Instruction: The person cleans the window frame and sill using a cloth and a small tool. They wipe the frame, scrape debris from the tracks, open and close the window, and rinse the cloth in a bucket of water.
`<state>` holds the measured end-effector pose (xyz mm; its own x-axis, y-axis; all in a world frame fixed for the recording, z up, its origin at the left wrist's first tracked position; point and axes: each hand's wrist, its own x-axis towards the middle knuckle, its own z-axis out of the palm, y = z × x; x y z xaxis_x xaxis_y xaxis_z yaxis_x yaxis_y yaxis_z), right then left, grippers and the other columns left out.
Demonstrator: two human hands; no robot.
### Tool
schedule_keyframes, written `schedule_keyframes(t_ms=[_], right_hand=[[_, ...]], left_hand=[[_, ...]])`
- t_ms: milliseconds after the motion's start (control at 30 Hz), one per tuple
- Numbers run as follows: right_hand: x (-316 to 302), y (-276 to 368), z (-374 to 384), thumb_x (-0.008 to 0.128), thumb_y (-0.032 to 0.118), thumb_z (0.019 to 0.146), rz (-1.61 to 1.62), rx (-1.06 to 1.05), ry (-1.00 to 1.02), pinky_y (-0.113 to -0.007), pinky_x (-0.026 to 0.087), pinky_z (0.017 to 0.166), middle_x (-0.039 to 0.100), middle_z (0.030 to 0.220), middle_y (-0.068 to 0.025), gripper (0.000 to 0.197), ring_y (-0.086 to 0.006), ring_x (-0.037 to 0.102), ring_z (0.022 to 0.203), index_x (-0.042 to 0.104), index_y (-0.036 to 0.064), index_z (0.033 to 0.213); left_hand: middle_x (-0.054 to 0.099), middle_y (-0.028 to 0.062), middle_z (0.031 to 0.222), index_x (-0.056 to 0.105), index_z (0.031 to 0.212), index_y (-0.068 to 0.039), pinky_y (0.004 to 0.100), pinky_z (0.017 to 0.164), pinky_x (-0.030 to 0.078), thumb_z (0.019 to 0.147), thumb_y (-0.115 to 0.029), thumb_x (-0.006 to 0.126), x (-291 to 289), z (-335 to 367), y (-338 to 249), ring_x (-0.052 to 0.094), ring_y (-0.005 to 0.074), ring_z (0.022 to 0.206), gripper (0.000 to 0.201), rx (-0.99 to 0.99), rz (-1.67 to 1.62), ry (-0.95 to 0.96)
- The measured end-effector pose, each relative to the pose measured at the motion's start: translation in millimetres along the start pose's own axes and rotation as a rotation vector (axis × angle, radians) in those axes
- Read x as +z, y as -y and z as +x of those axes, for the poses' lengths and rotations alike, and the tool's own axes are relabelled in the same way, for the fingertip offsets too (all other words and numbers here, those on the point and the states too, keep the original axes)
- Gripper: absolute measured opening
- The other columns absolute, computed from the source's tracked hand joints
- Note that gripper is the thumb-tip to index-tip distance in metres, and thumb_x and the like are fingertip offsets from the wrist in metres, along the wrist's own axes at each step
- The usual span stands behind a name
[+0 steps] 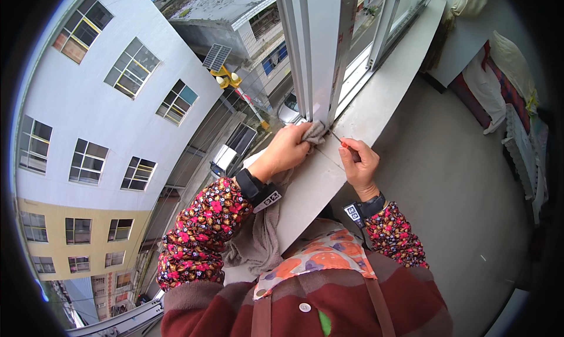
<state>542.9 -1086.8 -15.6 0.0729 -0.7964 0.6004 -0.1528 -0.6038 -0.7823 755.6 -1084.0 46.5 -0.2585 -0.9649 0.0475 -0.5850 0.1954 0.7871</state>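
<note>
My left hand (285, 150) is closed around a bunched grey rag (316, 132), pressed against the foot of the white window frame (323, 61). Just to its right, my right hand (361, 167) pinches the red handle of a thin tool that looks like a screwdriver (345, 143). The slim shaft points up and left toward the corner where the frame meets the pale sill (320, 181). Whether its tip touches the frame cannot be made out. Below my left forearm, a larger grey-brown cloth (258, 243) hangs over the sill.
Left of the sill the window opens onto a street far below, with parked vehicles (235, 149) and a white building (100, 120). On the right lies a grey floor (446, 219), with piled bedding (493, 90) by the far wall. A sliding sash (385, 29) stands farther along.
</note>
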Motion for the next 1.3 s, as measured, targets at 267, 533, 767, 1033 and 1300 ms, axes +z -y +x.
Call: schedule_keyframes(t_ms=[267,533,767,1033,1300], right_hand=[[5.0,12.0,11.8,0.074,0.01,0.087,-0.038,0.027,0.002,-0.023,0.045,0.052,0.065,0.072,-0.0058,0.019,-0.0095,0.057,0.057,0.068,0.0018,0.104],[1.4,31.9,27.7,0.062,0.013,0.092,-0.376,-0.037,0.287,-0.038,0.054,0.062,0.068,0.087,-0.0144,0.016,-0.0318,0.068,0.07,0.065,0.0082,0.107],[23.6,55.9,47.2,0.061,0.015,0.091,-0.916,-0.147,0.525,-0.039,0.056,0.059,0.065,0.076,-0.0132,0.01,-0.034,0.067,0.067,0.064,0.0059,0.094],[48.9,30.3,46.7,0.06,0.01,0.086,-1.153,-0.166,0.576,-0.038,0.058,0.062,0.067,0.077,-0.0141,0.005,-0.0279,0.071,0.07,0.063,0.0056,0.087],[31.8,37.9,78.7,0.064,0.014,0.083,-0.909,-0.058,0.733,-0.046,0.056,0.069,0.068,0.074,-0.0182,0.011,-0.0358,0.07,0.077,0.067,0.0041,0.081]], left_hand=[[0.065,0.0161,0.087,0.052,0.11,-0.001,0.0398,0.084,0.044,0.08,-0.004,0.058,20.6,-11.4,-9.0,0.058,0.0343,0.093,0.031,0.142,0.603,0.015],[0.064,0.0093,0.102,0.055,0.105,-0.002,0.038,0.082,0.047,0.081,-0.004,0.056,20.8,-10.0,14.4,0.057,0.0297,0.092,0.025,0.283,0.696,-0.123],[0.06,0.0135,0.116,0.057,0.114,0.0,0.039,0.085,0.046,0.079,-0.005,0.058,16.4,-15.6,15.6,0.057,0.0317,0.099,0.035,0.354,0.671,-0.084],[0.064,0.0163,0.113,0.057,0.118,0.0,0.0437,0.088,0.046,0.077,-0.005,0.058,23.4,-13.1,25.1,0.058,0.0367,0.096,0.042,0.352,0.454,-0.208],[0.068,0.0115,0.092,0.06,0.093,-0.004,0.0407,0.078,0.046,0.071,-0.001,0.055,17.7,-18.8,25.6,0.061,0.0317,0.084,0.023,0.381,0.509,-0.035]])
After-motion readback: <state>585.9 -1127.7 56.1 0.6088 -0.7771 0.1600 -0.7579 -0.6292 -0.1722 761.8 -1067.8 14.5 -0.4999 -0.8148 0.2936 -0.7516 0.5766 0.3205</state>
